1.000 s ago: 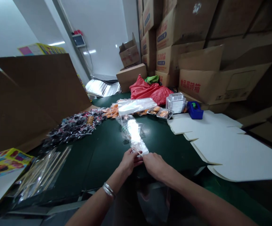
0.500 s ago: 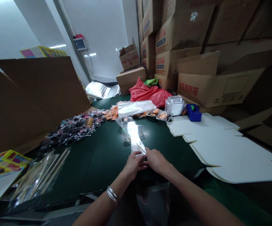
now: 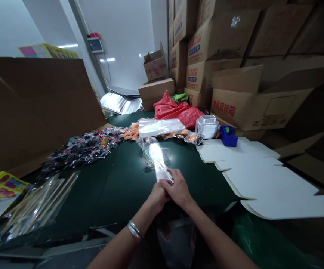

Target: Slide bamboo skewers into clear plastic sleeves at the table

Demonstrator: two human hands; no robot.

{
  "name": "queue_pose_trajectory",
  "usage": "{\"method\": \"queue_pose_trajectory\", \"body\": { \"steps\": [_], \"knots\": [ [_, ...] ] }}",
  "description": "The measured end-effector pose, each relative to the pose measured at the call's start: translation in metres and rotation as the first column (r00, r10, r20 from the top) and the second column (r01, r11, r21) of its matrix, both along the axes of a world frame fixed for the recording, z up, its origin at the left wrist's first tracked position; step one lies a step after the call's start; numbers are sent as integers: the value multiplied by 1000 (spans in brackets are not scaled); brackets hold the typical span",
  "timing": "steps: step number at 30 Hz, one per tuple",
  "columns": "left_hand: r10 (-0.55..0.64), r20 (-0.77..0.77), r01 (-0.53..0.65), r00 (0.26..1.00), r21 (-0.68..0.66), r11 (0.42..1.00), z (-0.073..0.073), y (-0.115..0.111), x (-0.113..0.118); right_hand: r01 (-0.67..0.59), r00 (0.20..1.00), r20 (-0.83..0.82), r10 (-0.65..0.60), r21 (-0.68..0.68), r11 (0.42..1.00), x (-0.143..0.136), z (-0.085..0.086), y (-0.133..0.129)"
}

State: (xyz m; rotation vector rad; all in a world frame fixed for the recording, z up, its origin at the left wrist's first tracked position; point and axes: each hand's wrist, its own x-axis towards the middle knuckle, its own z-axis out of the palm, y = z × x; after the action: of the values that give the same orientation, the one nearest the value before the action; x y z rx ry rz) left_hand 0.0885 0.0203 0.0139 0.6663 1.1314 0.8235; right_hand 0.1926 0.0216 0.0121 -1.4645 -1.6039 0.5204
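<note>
A long clear plastic bag (image 3: 156, 155) lies on the green table in front of me, its near end at my hands. Thin wooden sticks (image 3: 165, 171) show along the bag, slanting toward my right fingers; whether they are fully inside it I cannot tell. My left hand (image 3: 156, 197), with silver bangles on the wrist, is closed at the bag's near end, partly covered by the other hand. My right hand (image 3: 178, 188) is closed around the sticks' near ends and touches my left. Under the bag's far part lies more crumpled clear wrapping (image 3: 147, 162).
Black wrapped packets (image 3: 77, 151) and bagged sticks (image 3: 42, 203) lie left. Behind are orange packets (image 3: 132, 131), flat clear bags (image 3: 162, 128), a red bag (image 3: 175, 110) and plastic trays (image 3: 207, 127). White card sheets (image 3: 262, 179) and a blue tape dispenser (image 3: 228, 136) are right.
My right hand has moved slightly down and left, over my left hand. My left fingers, spread at the bag's end before, are now closed. The view has shifted slightly.
</note>
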Motion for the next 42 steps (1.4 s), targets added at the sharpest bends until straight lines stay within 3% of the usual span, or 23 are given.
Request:
{"method": "queue_pose_trajectory", "body": {
  "steps": [4,10,12,15,19,22,26,29,34,37,39,42],
  "knots": [
    [-66,-7,66,998,9,998,-3,-8,1,131,980,141,-140,73,989,-24,4,18],
    [-80,-14,80,997,-24,997,13,-11,-23,121,974,200,-108,-52,991,-37,15,75],
    [-69,-35,68,997,-36,997,25,-6,-44,68,972,230,-52,-61,996,-30,13,85],
    [-50,-196,52,979,4,999,47,10,-81,-67,948,309,78,-47,997,-17,8,88],
    [-25,-375,57,927,75,996,78,41,-111,-251,864,430,261,-81,965,-18,1,88],
    [-42,-485,122,873,134,983,99,55,-117,-240,834,480,273,-130,962,-29,-6,95],
    [-88,-598,238,797,177,955,128,58,-133,-143,837,506,206,-161,977,-38,-13,102],
    [-23,-667,232,745,226,946,146,59,-154,-125,841,508,189,-157,980,-39,-15,102],
    [8,-756,235,654,213,948,154,80,-175,-176,845,484,227,-150,973,-41,-15,102],
    [131,-799,242,587,327,913,154,98,-182,-209,856,446,263,-166,964,-39,-16,105],
    [209,-762,203,613,407,891,157,107,-187,-250,861,410,300,-172,953,-34,-16,107],
    [183,-719,202,671,415,887,167,108,-189,-379,835,356,419,-178,908,-22,-11,106]
  ]
}}
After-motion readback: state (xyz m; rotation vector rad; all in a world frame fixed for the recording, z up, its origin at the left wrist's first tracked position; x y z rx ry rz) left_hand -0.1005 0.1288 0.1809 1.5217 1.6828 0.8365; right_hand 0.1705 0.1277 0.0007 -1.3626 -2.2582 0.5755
